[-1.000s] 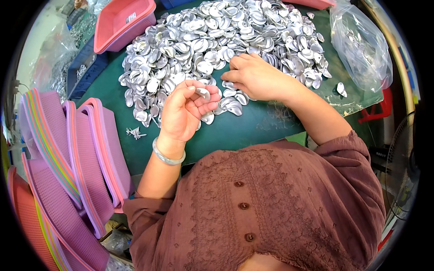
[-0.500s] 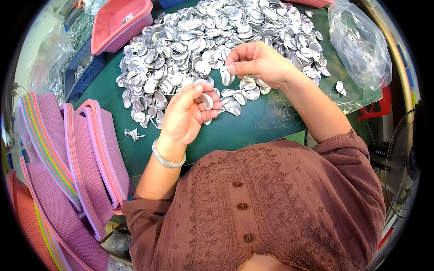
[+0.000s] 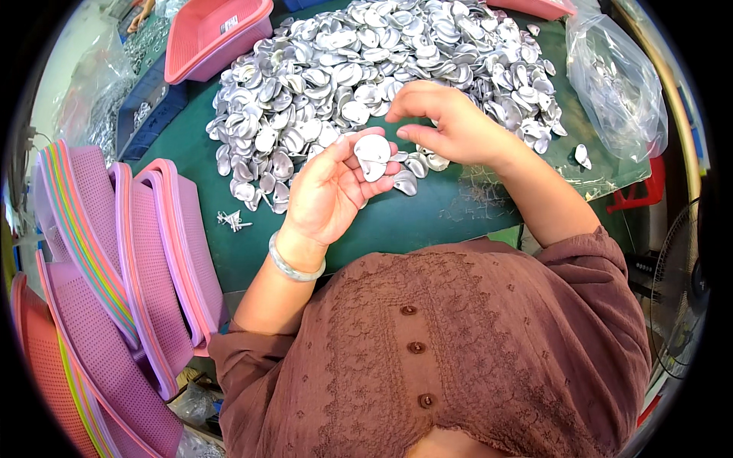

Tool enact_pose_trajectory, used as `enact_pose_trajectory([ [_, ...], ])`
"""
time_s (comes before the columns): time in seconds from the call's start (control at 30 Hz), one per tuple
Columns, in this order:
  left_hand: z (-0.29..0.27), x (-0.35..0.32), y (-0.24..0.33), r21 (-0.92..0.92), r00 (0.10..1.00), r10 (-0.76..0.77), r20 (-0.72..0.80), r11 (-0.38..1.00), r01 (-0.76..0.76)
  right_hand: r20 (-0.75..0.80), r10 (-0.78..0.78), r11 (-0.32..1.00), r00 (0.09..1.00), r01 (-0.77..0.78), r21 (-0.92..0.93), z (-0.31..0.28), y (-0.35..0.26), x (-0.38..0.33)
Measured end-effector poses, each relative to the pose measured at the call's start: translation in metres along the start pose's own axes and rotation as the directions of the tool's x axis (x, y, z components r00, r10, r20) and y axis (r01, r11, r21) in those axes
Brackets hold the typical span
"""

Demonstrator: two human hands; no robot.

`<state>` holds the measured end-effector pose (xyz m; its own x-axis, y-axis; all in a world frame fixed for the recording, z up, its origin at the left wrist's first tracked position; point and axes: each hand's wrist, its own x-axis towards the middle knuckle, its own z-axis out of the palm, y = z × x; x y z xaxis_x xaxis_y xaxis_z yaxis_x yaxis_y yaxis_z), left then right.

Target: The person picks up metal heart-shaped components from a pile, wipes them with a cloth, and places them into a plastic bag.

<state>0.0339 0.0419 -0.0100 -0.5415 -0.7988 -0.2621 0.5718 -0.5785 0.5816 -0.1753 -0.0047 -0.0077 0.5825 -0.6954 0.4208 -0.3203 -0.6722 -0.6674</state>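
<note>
Left hand (image 3: 319,200) palm up, cupped, holding two silver pieces (image 3: 372,148) that overlap across the fingers; thumb lies on the left side of them, and how hard it presses, cannot tell. Right hand (image 3: 460,128) just to the right and slightly far of the pair, over the near side of the heap (image 3: 343,74); thumb and fingers apart, narrow gap, nothing seen between them. The heap covers the far middle of the green table (image 3: 427,216); a few loose pieces, e.g. one curved piece (image 3: 405,182), lie near, just right of the left fingers. A stray piece (image 3: 582,156) lies well right, near the clear bag (image 3: 617,99). Small metal bits (image 3: 233,220) sit left of the left wrist; the pink tub (image 3: 220,37) stands far left. Step in hand, as judged: pieces are being collected in the left palm, two there at this moment. Next move, as judged: to add another, the right fingers need to reach the loose pieces or heap edge and pinch a single one, while the left palm stays level. Risk: the upper piece could slide off the lower.
</note>
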Motion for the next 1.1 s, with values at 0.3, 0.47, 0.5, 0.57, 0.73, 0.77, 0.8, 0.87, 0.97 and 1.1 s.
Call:
enact_pose_trajectory([
  [0.3,-0.006,0.0,0.001,0.022,0.999,0.027,0.022,0.999,-0.027,0.262,0.047,0.947,0.964,0.04,-0.318,0.009,-0.001,-0.007],
  [0.47,-0.006,-0.002,0.003,0.04,0.999,0.034,-0.016,0.999,-0.034,0.189,0.057,0.976,0.98,-0.015,-0.216,0.01,0.004,-0.007],
  [0.5,-0.008,-0.003,0.003,0.035,0.999,0.033,-0.01,0.999,-0.033,0.166,0.054,0.979,0.985,-0.02,-0.202,0.009,0.005,-0.007],
  [0.57,-0.014,-0.004,0.004,0.023,1.0,0.031,0.003,0.999,-0.031,0.147,0.083,0.991,0.986,-0.065,-0.119,0.007,0.007,-0.006],
  [0.73,-0.017,-0.005,0.002,0.061,0.997,0.033,-0.076,0.998,-0.029,0.266,0.402,0.79,0.876,-0.479,0.383,-0.001,-0.001,-0.002],
  [0.77,-0.016,-0.005,0.002,0.082,0.995,0.034,-0.09,0.996,-0.026,0.322,0.464,0.671,0.825,-0.565,0.481,-0.002,-0.003,-0.001],
  [0.8,-0.013,-0.005,0.002,0.102,0.994,0.032,-0.102,0.995,-0.022,0.33,0.493,0.616,0.805,-0.591,0.521,-0.001,0.001,-0.002],
  [0.87,-0.007,-0.005,0.002,0.126,0.995,0.014,-0.097,0.992,-0.002,0.329,0.465,0.563,0.822,-0.561,0.607,-0.002,0.001,-0.002],
  [0.97,0.0,-0.004,0.002,0.168,0.994,0.002,-0.109,0.986,0.017,0.352,0.461,0.451,0.814,-0.557,0.697,-0.002,0.0,-0.001],
  [1.1,0.006,-0.001,0.0,0.231,0.991,0.027,-0.128,0.973,0.003,0.373,0.475,0.439,0.797,-0.582,0.684,-0.002,-0.004,0.0],
])
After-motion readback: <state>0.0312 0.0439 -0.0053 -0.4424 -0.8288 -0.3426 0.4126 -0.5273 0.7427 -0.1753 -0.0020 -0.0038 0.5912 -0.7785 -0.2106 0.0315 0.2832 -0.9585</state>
